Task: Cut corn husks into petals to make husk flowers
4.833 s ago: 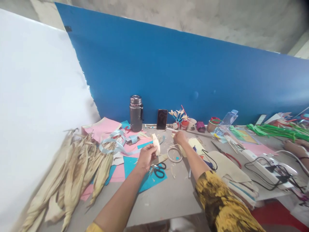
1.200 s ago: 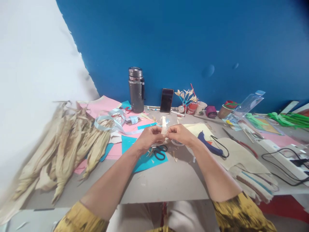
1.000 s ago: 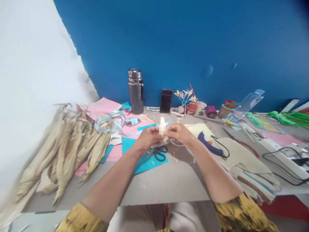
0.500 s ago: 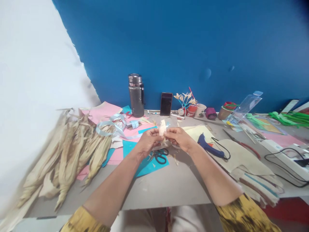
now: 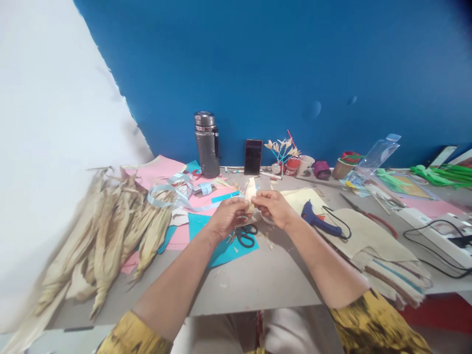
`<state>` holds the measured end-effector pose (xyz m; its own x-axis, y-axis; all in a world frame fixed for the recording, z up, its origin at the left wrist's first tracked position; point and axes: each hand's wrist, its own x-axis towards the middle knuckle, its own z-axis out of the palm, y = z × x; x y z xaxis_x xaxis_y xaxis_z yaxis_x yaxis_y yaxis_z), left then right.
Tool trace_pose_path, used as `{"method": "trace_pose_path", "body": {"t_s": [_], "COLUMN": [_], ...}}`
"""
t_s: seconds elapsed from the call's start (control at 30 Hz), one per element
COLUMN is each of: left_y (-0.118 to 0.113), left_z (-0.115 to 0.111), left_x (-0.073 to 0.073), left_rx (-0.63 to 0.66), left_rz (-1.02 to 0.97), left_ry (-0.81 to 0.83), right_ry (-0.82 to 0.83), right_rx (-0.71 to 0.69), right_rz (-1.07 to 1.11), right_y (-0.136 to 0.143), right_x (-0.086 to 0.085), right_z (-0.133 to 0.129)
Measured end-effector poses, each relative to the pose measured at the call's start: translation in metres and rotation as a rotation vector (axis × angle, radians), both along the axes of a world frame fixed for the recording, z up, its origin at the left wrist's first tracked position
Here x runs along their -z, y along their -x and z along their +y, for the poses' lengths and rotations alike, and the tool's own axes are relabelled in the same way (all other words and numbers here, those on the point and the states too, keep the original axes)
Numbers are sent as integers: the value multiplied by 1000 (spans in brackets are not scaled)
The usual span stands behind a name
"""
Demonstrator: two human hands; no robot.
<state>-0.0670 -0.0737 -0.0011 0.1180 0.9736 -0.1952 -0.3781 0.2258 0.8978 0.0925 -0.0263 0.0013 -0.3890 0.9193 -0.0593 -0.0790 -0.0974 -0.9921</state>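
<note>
Between my two hands, above the middle of the table, is a small pale piece of corn husk [image 5: 251, 189], held upright. My left hand [image 5: 229, 216] pinches it low on its left side. With thumb and fingers together, my right hand [image 5: 273, 207] grips its right edge. Black-handled scissors [image 5: 246, 237] lie just below the hands, partly over a blue paper sheet [image 5: 210, 241], among small husk scraps. Behind the right hand a pale dish shows only in part.
Dried corn husks [image 5: 106, 236] pile up at left beside curled light-blue ribbon [image 5: 165, 196]. A flask [image 5: 207, 147], a phone [image 5: 253, 157] and husk flowers [image 5: 283, 150] stand along the wall. At right lie a blue glue gun [image 5: 320, 221], pliers [image 5: 368, 215] and a power strip [image 5: 435, 236].
The view has shifted slightly. My hands stay together on the husk piece, which has turned a little and now leans slightly right.
</note>
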Motion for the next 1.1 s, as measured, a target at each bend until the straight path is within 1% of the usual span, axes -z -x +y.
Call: {"method": "trace_pose_path", "body": {"t_s": [0.1, 0.23, 0.43, 0.57, 0.7, 0.83, 0.93, 1.1], "left_y": [-1, -1, -3, -2, -2, -2, -1, -2], "left_z": [-2, -1, 1, 2, 2, 1, 0, -1], "left_x": [-1, -1, 3, 4, 1, -1, 0, 1], "left_rx": [-5, -23, -50, -59, -68, -81, -81, -81], "left_rz": [33, 51, 97, 104, 78, 45, 39, 61], "left_ry": [-8, 2, -69, -65, -78, -98, -116, -115], "right_ry": [-62, -104, -137, -103, -37, -6, -80, -212], "right_rx": [29, 46, 53, 23, 30, -51, -76, 25], "right_rz": [-76, -102, -125, -62, 20, 63, 6, -95], "right_y": [0, -1, 0, 0, -1, -2, -1, 2], "right_x": [2, 3, 3, 0, -2, -5, -7, -5], "right_z": [0, 1, -1, -1, 1, -2, -5, -8]}}
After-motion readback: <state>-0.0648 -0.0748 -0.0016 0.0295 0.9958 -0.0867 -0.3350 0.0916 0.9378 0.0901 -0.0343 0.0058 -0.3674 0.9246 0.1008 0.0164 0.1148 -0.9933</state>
